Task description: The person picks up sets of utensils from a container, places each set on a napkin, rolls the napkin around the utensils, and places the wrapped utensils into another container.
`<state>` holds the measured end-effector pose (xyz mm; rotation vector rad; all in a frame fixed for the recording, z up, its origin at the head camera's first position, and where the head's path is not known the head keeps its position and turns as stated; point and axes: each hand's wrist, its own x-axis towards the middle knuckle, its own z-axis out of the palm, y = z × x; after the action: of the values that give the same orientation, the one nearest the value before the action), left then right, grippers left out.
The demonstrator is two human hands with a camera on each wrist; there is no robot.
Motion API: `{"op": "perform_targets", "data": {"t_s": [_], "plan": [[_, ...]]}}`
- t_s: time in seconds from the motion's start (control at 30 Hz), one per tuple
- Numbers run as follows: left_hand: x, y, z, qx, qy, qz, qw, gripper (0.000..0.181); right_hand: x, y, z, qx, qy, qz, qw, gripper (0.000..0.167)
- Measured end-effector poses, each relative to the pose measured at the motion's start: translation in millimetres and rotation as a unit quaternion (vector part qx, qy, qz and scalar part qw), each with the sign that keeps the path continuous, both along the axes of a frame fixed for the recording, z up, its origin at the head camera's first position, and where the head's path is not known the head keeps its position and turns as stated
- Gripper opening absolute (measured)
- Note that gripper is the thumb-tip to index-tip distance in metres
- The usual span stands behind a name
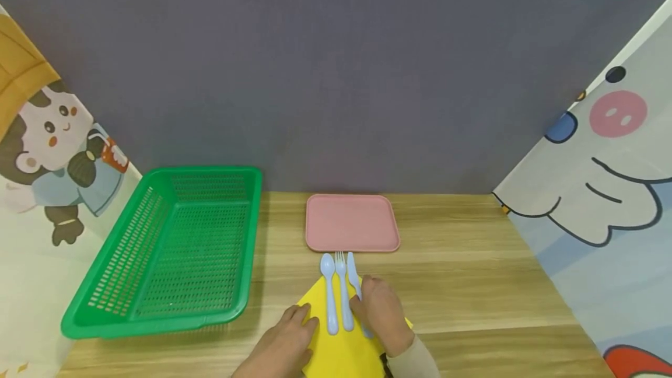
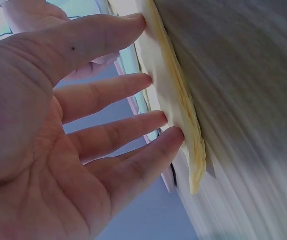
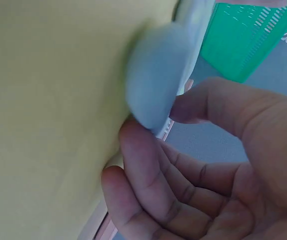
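Observation:
In the head view, a light blue spoon [image 1: 329,293], fork [image 1: 344,296] and knife [image 1: 352,270] lie side by side on a folded yellow cloth [image 1: 341,357]. My right hand [image 1: 381,314] has its thumb and fingers around the knife's handle; the right wrist view shows the blue handle [image 3: 156,75] pinched between them. With spread fingers my left hand [image 1: 283,343] touches the cloth's left edge. Its fingertips rest on the folded cloth [image 2: 176,95] in the left wrist view. My right hand covers part of the knife.
Just beyond the cutlery lies a pink tray [image 1: 352,223]. A large green basket [image 1: 247,273] stands at the left of the wooden table [image 1: 462,284]. Behind the table rises a grey panel [image 1: 336,74], with cartoon-printed panels on both sides.

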<state>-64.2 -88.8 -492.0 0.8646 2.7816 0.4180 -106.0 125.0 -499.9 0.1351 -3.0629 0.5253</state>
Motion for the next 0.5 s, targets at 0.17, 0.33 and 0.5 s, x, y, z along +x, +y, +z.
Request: {"op": "perform_targets", "data": {"t_s": [0.17,0.33,0.5], "plan": [[1.5,-0.3,1.0,0.002,0.007,-0.004,1.0000,0.044,1.4,-2.2,0.9,-0.003,-0.003,-0.004,1.0000,0.017],[2.2,0.2,0.8,-0.003,0.014,-0.003,0.9999,0.043,0.1,-4.4,1.5,0.002,-0.006,-0.007,1.0000,0.016],[2.5,1.8,1.1,-0.008,0.007,-0.001,0.9999,0.043,-1.0,-4.5,-0.9,0.004,0.002,-0.003,1.0000,0.017]]}}
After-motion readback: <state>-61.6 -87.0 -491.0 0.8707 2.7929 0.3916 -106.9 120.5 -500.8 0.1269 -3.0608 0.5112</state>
